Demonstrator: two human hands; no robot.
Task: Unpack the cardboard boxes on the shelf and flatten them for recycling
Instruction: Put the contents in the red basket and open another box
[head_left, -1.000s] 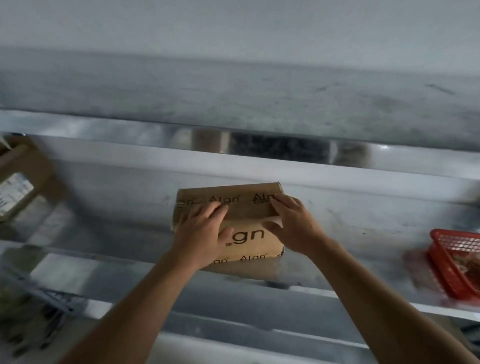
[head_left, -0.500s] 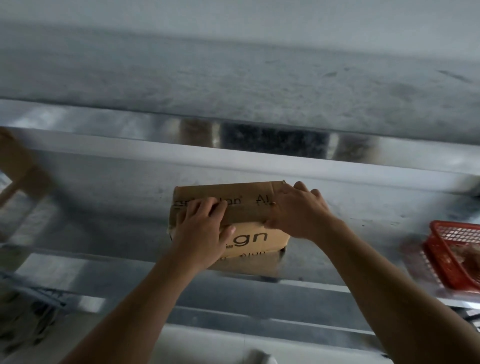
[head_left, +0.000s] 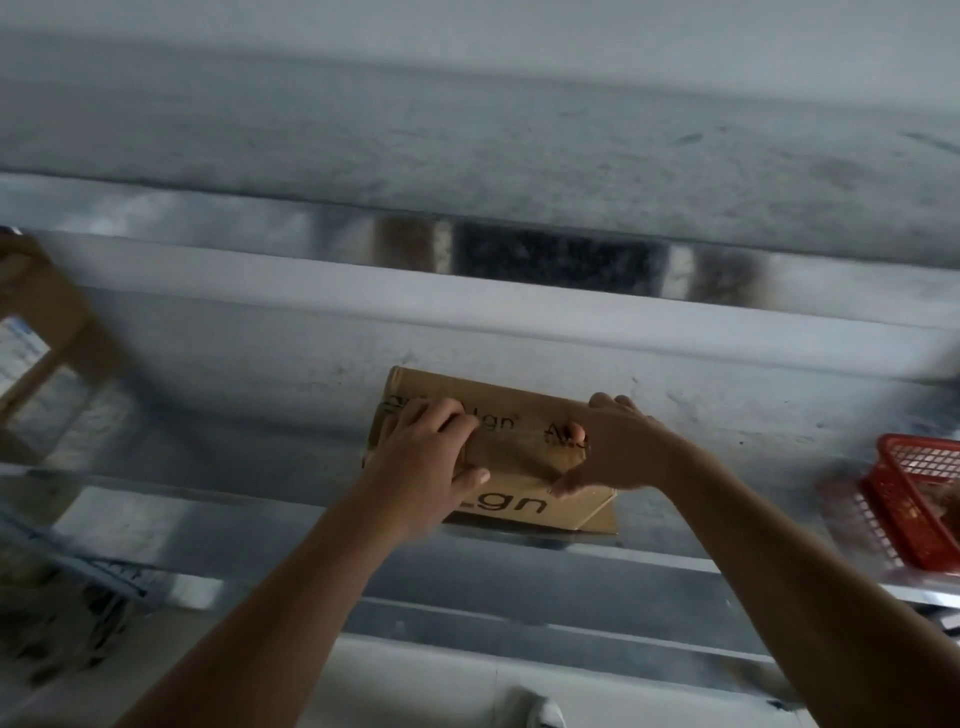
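Grey stained wall (head_left: 467, 130) rises behind a shiny metal shelf (head_left: 234, 395). Near the front edge of this shelf lies the task's thing, a small brown cardboard box with black printed letters (head_left: 522, 454). It is closed, so we cannot see what is inside.

Our left hand (head_left: 421, 467) grips the left part of the box, fingers curled over the top and thumb on the front face. Our right hand (head_left: 613, 452) holds the right end, fingers bent over the top and thumb low on the front. Both hands are clamped on the box, with a bare strip of its top between them.

We judge that the work on this box is only at its beginning: we take hold of it, either to bring it off the shelf or to open its top. Which of the two, we cannot tell. The next move calls for finding the seam on top and lifting the flaps, while one hand keeps the box steady so it does not slide over the edge.

Well to the right of the box stands a red plastic mesh basket (head_left: 924, 460). Something brownish is in it, too blurred to name. Well to the left of the box is a second brown cardboard box with a white label (head_left: 47, 312), partly out of view, and its contents do not show.
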